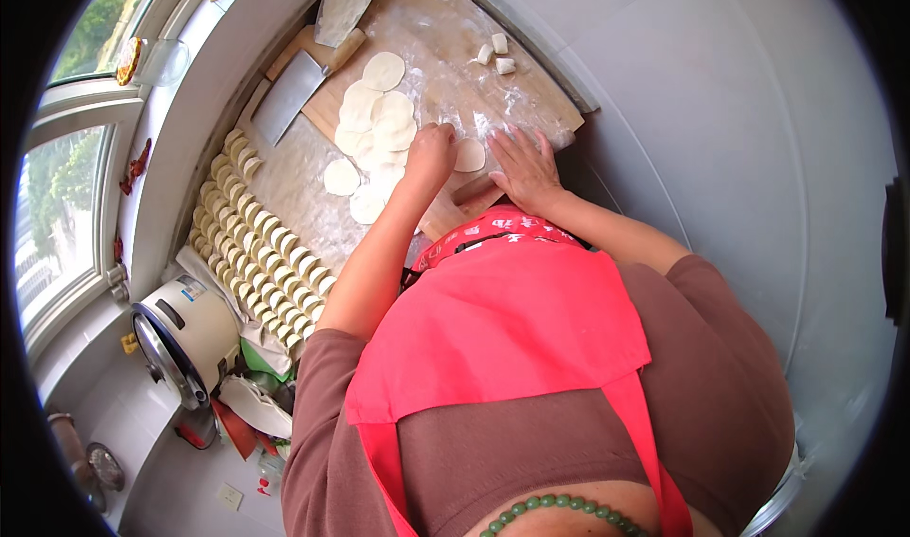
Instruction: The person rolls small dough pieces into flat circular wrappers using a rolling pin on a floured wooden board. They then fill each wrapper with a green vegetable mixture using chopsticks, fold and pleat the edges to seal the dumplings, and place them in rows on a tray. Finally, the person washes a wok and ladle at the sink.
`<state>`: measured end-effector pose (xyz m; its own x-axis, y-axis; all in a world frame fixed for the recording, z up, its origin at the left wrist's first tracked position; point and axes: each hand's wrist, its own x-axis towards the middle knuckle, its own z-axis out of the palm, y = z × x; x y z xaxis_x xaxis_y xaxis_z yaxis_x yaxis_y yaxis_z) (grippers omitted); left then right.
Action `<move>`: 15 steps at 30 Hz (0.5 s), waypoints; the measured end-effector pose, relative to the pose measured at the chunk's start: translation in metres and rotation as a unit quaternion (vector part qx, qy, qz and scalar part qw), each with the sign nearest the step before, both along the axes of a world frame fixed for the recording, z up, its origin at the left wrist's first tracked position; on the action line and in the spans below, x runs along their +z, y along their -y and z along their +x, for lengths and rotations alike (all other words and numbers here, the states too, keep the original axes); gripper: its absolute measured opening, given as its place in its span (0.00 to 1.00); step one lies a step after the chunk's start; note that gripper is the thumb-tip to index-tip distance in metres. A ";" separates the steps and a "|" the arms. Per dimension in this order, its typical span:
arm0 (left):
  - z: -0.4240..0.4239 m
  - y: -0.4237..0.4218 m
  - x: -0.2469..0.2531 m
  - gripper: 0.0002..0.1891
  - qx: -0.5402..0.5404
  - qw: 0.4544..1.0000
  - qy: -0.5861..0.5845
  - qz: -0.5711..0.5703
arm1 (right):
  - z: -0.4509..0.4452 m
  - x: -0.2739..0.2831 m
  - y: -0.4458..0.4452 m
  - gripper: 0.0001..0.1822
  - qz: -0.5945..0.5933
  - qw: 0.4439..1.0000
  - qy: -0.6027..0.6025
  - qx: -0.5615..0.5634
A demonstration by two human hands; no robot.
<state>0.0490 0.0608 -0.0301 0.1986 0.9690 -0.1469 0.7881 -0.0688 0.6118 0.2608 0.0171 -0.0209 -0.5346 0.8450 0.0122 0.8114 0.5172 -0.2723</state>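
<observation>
My left hand (pixel 431 154) is curled at the left edge of a small round dough wrapper (pixel 470 155) and appears to pinch it; the fingertips are partly hidden. My right hand (pixel 526 169) lies flat with fingers spread, its palm over a wooden rolling pin (pixel 474 189) whose middle it covers. Both hands are over a floured wooden board (pixel 441 25). Left of my left hand is an overlapping pile of round wrappers (pixel 377 121). Three small dough pieces (pixel 500 53) sit near the board's far right edge.
Rows of filled dumplings (pixel 256 242) cover the left side. A cleaver (pixel 290 96) lies at the far left, near a floured, rounded flat piece (pixel 346 4). A rice cooker (pixel 186 334) stands beside the dumplings, below the window (pixel 64 210). A grey wall (pixel 682 110) bounds the right.
</observation>
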 end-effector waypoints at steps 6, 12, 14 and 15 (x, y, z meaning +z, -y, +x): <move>-0.008 0.007 0.020 0.08 -0.023 0.993 0.011 -0.119 | -0.011 -0.002 -0.014 0.33 0.016 1.000 0.008 -0.015; 0.001 -0.014 0.013 0.07 -0.032 0.997 -0.027 -0.069 | -0.051 -0.010 -0.077 0.33 0.034 0.997 -0.016 -0.075; 0.005 -0.014 0.013 0.07 -0.038 0.998 -0.045 -0.034 | -0.047 -0.009 -0.072 0.33 0.036 0.997 -0.002 -0.066; 0.006 -0.015 0.011 0.07 -0.040 0.998 -0.054 -0.016 | -0.044 -0.009 -0.067 0.33 0.037 0.997 0.005 -0.061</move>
<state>0.0550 0.0755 -0.0188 0.2559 0.9455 -0.2015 0.8421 -0.1156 0.5268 0.2171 0.0838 -0.0302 -0.4289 0.9004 0.0727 0.8715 0.4336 -0.2291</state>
